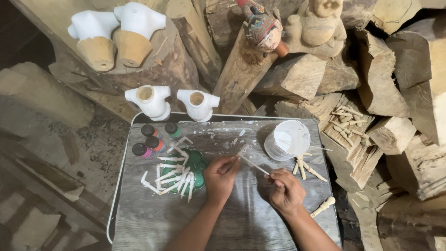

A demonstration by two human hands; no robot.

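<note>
Brush (254,165) sits between both hands over the middle of the grey surface (153,218), handle running diagonally. Right hand (287,191) has its fingers pinched narrow around the lower end of the handle. Left hand (220,175) has fingers closed on a small white-painted peg (241,151) right at the brush tip, so both hands are holding something.

My take on doing this bit well: keep the peg gripped at the far end so the fingers stay off wet paint, turn it slowly and use light strokes so the coat goes on even.

Counts, working outward: one paint cup (287,139) with white in it just above the brush. A small cluster of bare pegs (304,168) beside the cup, maybe five, hard to tell exactly. A pile of white pegs (174,176) drying on a green tray (199,163), around a dozen, overlapping too much to count properly. Four paint bottles (152,138) left of that. Two white torso pieces (174,101) at the surface's far edge, two more (116,35) on a log behind. One painted puppet head (260,25), one bare carved figure (320,23).
</note>
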